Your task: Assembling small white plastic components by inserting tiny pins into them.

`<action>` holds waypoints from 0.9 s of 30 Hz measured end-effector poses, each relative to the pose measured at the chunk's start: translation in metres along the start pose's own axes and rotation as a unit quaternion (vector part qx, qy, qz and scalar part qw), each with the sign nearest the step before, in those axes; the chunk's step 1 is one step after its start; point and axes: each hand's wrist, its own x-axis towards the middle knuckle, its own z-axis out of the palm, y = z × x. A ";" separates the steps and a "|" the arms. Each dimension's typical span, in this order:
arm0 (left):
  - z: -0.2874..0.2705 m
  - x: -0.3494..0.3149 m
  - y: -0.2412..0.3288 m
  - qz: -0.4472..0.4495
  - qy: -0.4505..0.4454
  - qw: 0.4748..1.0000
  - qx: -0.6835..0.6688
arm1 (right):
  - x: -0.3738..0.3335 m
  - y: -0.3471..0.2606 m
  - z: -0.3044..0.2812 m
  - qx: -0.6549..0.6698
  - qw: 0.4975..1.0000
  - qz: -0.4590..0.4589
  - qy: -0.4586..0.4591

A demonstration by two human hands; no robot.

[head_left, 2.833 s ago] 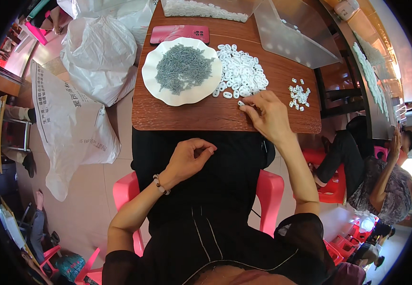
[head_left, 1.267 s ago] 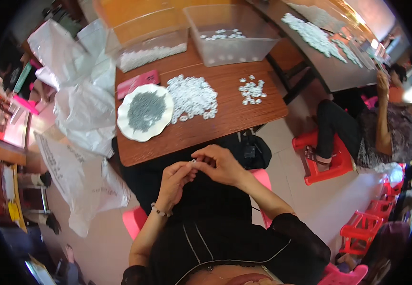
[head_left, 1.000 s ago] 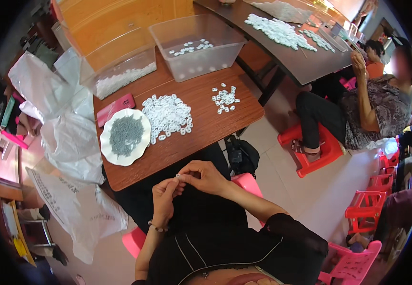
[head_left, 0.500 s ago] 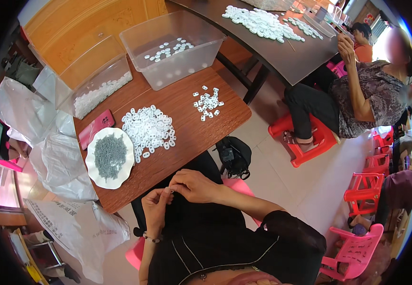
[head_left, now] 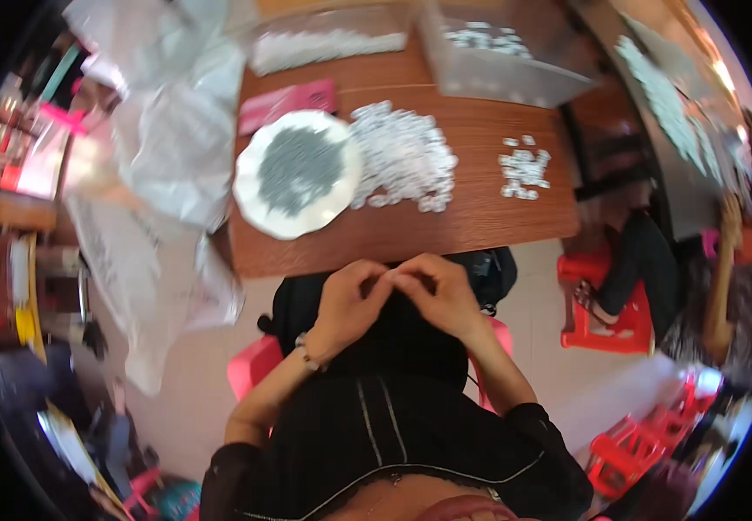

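My left hand (head_left: 351,304) and my right hand (head_left: 441,293) meet above my lap, just off the table's near edge. Both are closed in a pinch, thumbs and forefingers touching around a small white piece (head_left: 394,273), blurred and mostly covered. Ahead of them on the brown wooden table (head_left: 445,239) lies a heap of white oval pieces with holes (head_left: 403,156). Left of it stands a white scalloped plate (head_left: 251,187) bearing a pile of small grey slivers (head_left: 302,169). A smaller group of white pieces (head_left: 525,169) is spread toward the table's right side.
Behind the plate lies a pink phone (head_left: 285,106). Clear plastic bins (head_left: 506,82) with white pieces stand at the back. White sacks (head_left: 172,148) fill the left. A seated person (head_left: 706,304) works at a dark table on the right, near a red stool (head_left: 606,304).
My view has swung right, so the table now lies straight ahead and the picture is blurred. My hands stay pinched together, the wrists now more evenly angled.
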 end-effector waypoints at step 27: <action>-0.093 0.159 -0.010 0.196 0.100 0.911 0.350 | 0.013 0.006 -0.004 0.025 0.999 -0.005 0.046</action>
